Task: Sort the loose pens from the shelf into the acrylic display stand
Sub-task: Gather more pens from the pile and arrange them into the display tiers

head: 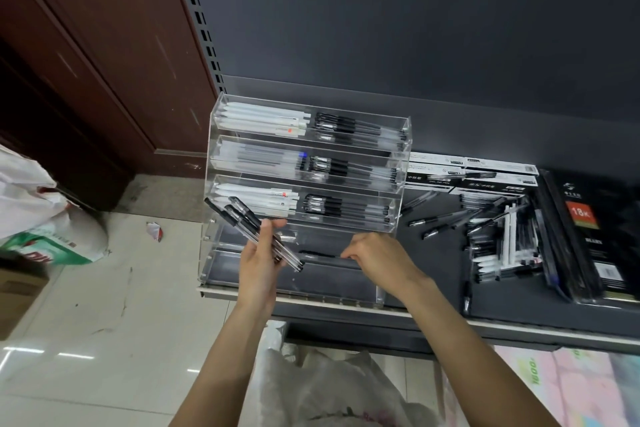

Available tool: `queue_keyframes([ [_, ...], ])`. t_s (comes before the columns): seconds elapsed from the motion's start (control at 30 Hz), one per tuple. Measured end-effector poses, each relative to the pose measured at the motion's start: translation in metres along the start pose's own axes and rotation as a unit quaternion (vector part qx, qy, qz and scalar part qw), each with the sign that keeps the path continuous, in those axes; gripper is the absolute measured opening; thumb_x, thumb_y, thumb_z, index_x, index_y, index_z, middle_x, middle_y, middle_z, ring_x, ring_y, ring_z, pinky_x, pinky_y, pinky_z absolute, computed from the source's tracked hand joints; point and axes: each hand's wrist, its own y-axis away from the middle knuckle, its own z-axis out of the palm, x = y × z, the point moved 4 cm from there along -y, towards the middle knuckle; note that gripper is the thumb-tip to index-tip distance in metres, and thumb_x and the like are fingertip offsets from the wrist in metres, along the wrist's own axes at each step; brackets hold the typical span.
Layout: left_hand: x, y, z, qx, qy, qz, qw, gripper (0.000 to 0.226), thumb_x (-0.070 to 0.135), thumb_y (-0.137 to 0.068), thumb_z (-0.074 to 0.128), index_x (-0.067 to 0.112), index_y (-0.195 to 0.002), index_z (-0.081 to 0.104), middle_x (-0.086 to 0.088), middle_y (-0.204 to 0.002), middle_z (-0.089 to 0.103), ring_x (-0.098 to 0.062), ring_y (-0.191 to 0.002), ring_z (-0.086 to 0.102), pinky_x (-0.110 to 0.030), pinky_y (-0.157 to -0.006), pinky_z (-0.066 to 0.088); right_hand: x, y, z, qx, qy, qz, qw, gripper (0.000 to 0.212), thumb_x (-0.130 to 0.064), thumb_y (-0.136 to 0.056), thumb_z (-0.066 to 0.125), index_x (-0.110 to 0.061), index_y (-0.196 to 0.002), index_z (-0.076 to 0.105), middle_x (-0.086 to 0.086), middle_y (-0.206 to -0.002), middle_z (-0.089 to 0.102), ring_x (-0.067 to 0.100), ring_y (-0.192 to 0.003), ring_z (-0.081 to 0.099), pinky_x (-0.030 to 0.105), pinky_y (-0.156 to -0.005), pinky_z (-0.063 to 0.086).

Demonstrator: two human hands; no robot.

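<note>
A: From the head view, where does the acrylic display stand (304,184) sit?

B: On the dark shelf (433,288), at its left end, against the grey back panel (381,10). It steps down in tiers toward the person. The three upper tiers each hold white pens (259,120) on the stand's left side and black-capped clear pens (356,130) on its right side.

A: And the hands?

B: The left hand (258,267) is in front of the stand's lower left part, fingers curled round a bundle of clear pens (252,229) that slants from upper left to lower right across the stand's front. The right hand (375,258) is over the stand's lower tiers, right of the left hand, its fingertips pinched on the end of a single dark pen (318,254) lying lengthwise in a low tier.

A: Are the lower tiers filled?

B: Apart from that one pen I can see none in them; the acrylic blurs the detail.

A: Where are the loose pens?

B: The loose pens (485,225) lie scattered and heaped on the shelf to the right of the stand, a few just beside its right wall. Behind them, still right of the stand, are flat pen boxes (485,173), and farther right a stack of black notebooks (595,236). Left of the stand, down on the tiled floor (104,322), there are white bags (41,218)
</note>
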Motion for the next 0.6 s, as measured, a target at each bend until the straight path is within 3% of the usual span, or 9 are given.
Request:
queue_keyframes([
  [0.13,0.002,0.002,0.004,0.005,-0.017,0.003,1.0,0.032,0.032,-0.1,0.043,0.009,-0.102,0.065,0.02,-0.049,0.053,0.005,-0.048,0.052,-0.01,-0.048,0.043,-0.003,0.008,0.001,-0.008,0.02,0.008,1.0,0.05,0.009,-0.09,0.045,-0.02,-0.13,0.055,0.003,-0.112,0.06,0.023,-0.101,0.059,0.034,-0.086,0.05],
  [0.2,0.002,0.002,0.006,0.005,-0.026,0.011,1.0,0.03,0.032,-0.099,0.045,0.01,-0.1,0.066,0.018,-0.047,0.052,0.003,-0.047,0.052,-0.011,-0.049,0.044,-0.008,0.017,-0.008,0.058,-0.015,0.02,0.998,0.042,0.0,-0.094,0.045,-0.02,-0.128,0.057,-0.001,-0.111,0.062,0.019,-0.098,0.061,0.034,-0.081,0.052],
  [0.3,-0.001,0.003,0.012,-0.006,-0.038,0.017,0.999,0.029,0.033,-0.097,0.048,0.013,-0.095,0.069,0.013,-0.051,0.056,-0.001,-0.051,0.055,-0.016,-0.053,0.049,-0.025,0.026,-0.031,0.175,-0.192,0.036,0.965,0.024,-0.021,-0.096,0.052,-0.023,-0.116,0.065,-0.009,-0.104,0.067,0.006,-0.086,0.063,0.023,-0.076,0.053],
  [0.37,-0.003,0.004,0.019,-0.027,-0.035,0.011,0.999,0.027,0.034,-0.095,0.05,0.016,-0.092,0.07,0.006,-0.062,0.065,-0.009,-0.062,0.063,-0.024,-0.063,0.054,-0.038,0.024,-0.036,0.164,-0.296,0.056,0.939,0.021,-0.026,-0.09,0.061,-0.023,-0.11,0.067,-0.011,-0.096,0.069,0.001,-0.083,0.064,0.017,-0.076,0.052],
  [0.47,-0.004,0.005,0.029,-0.054,-0.034,0.006,0.998,0.027,0.036,-0.091,0.054,0.017,-0.092,0.073,-0.007,-0.086,0.074,-0.024,-0.084,0.069,-0.036,-0.078,0.055,-0.046,0.017,-0.035,0.128,-0.347,0.078,0.926,0.022,-0.023,-0.084,0.069,-0.022,-0.106,0.068,-0.01,-0.091,0.071,-0.001,-0.081,0.065,0.017,-0.078,0.053],
  [0.53,-0.002,0.005,0.032,-0.065,-0.042,0.011,0.997,0.032,0.042,-0.084,0.055,0.017,-0.094,0.073,-0.01,-0.088,0.074,-0.024,-0.085,0.069,-0.032,-0.077,0.055,-0.043,0.016,-0.035,0.13,-0.356,0.085,0.921,0.02,-0.018,-0.083,0.07,-0.021,-0.102,0.07,-0.011,-0.088,0.07,-0.001,-0.079,0.064,0.017,-0.077,0.053],
  [0.6,-0.001,0.004,0.031,-0.07,-0.049,0.017,0.996,0.035,0.045,-0.081,0.055,0.018,-0.095,0.073,-0.006,-0.077,0.072,-0.021,-0.076,0.066,-0.029,-0.074,0.055,-0.034,0.018,-0.038,0.157,-0.337,0.092,0.924,0.016,-0.016,-0.082,0.071,-0.021,-0.098,0.072,-0.014,-0.084,0.069,-0.002,-0.076,0.063,0.015,-0.074,0.052],
])
